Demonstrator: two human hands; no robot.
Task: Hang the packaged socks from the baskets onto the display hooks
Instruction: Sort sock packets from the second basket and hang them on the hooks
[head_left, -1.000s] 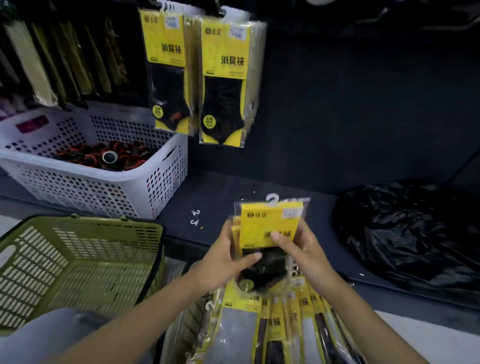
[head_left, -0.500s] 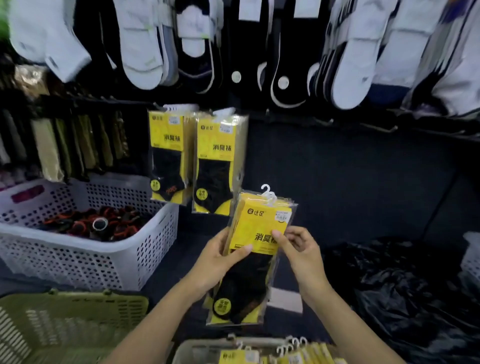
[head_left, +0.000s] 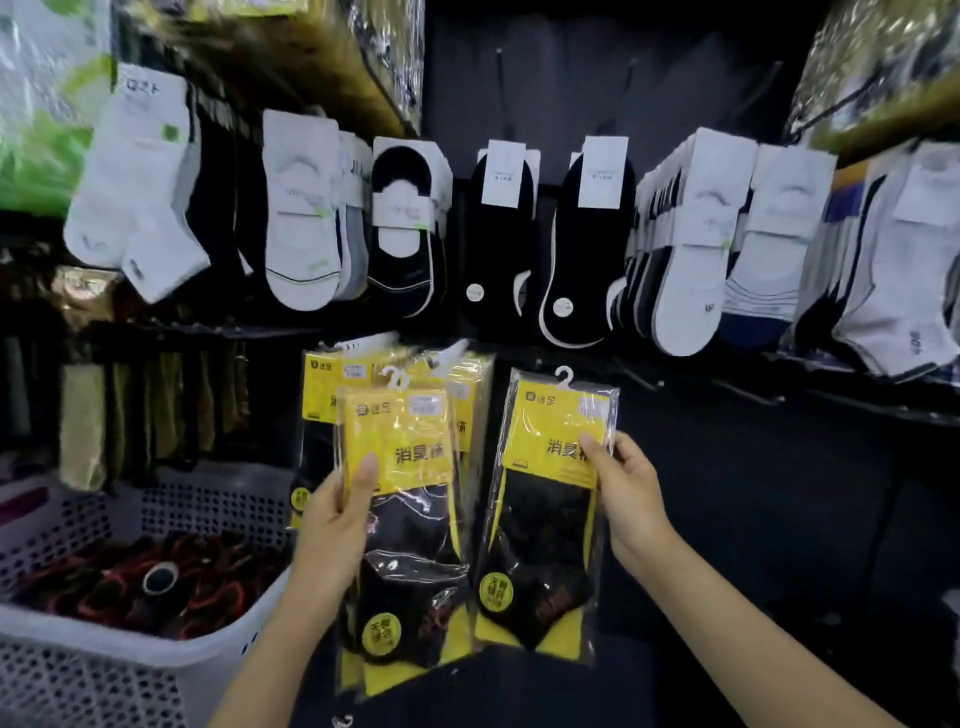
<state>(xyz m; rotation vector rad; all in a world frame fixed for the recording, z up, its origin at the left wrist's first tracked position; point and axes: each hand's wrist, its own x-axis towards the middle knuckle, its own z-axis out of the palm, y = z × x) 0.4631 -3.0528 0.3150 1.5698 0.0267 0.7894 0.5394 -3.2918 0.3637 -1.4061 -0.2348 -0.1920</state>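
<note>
My left hand (head_left: 337, 525) grips a yellow-and-black sock packet (head_left: 410, 525) by its left edge, thumb on the yellow card. It may be more than one packet stacked. My right hand (head_left: 623, 493) pinches a second, matching sock packet (head_left: 545, 514) at its right edge and holds it apart from the first. Each packet has a white plastic hanger on top. Behind the left packet, more of the same hung packets (head_left: 467, 395) dangle from the display. Bare display hooks (head_left: 644, 382) stick out to the right of them.
A white perforated basket (head_left: 130, 670) at lower left holds rolled dark and red items. Rows of white and black socks (head_left: 498, 228) hang above. Olive packets (head_left: 150, 405) hang at left. A dark panel fills the lower right.
The view has tilted up from the baskets to the display. The packets held together in both hands have been split, one in each hand, and raised toward the hooks.
</note>
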